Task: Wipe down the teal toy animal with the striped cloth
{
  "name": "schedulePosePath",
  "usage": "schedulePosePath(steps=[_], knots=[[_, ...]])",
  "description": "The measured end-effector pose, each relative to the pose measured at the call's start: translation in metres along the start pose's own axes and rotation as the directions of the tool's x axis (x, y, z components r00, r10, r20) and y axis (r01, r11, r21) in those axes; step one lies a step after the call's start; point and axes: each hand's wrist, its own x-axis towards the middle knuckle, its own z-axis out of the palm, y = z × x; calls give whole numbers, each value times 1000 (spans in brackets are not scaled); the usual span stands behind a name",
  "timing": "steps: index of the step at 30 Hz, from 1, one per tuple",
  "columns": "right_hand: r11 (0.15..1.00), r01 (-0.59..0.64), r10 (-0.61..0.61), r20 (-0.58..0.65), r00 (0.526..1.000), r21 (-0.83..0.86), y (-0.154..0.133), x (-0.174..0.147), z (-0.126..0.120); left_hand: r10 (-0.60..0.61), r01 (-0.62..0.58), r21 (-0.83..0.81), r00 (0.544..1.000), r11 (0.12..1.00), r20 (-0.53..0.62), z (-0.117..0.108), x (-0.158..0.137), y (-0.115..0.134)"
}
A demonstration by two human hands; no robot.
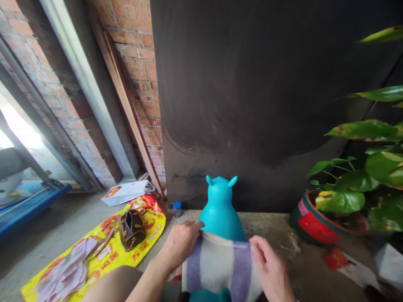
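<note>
A turquoise inflatable animal toy (219, 205) with two small ears stands on the concrete floor in front of me, facing a dark wall. Draped over its back is a white and purple striped cloth (217, 264). My left hand (181, 243) grips the cloth's upper left edge against the toy. My right hand (271, 268) pinches the cloth's upper right edge. Both forearms reach in from the bottom of the view.
A yellow printed sheet (103, 251) on the floor at left carries a small brown bag (132, 228) and a pale cloth (67, 272). A blue-capped jar (177, 208) stands by the wall. A red and green plant pot (315, 222) with leafy stems sits right. A blue cart (28, 205) is far left.
</note>
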Motion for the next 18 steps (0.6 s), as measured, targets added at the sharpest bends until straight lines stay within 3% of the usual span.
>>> schedulePosePath(steps=[2,5,8,12,15,18], knots=[[968,-205,212,32,977,-142,15,16,22,-81,82,6,995,997,-54,23,22,-7],[912,-330,328,-50,943,-243,35,31,59,-194,192,-22,977,981,-85,70,39,-12],[920,-271,259,-79,963,-282,48,17,94,-216,211,-82,975,974,-58,122,28,-11],[917,-128,113,-62,992,-378,64,-25,137,-177,183,-130,983,975,52,186,-1,-14],[878,-136,169,31,985,-458,74,-41,163,-104,130,-205,986,970,132,221,-10,-23],[845,-139,228,113,967,-517,76,-28,178,-115,155,-227,977,962,179,241,1,-34]])
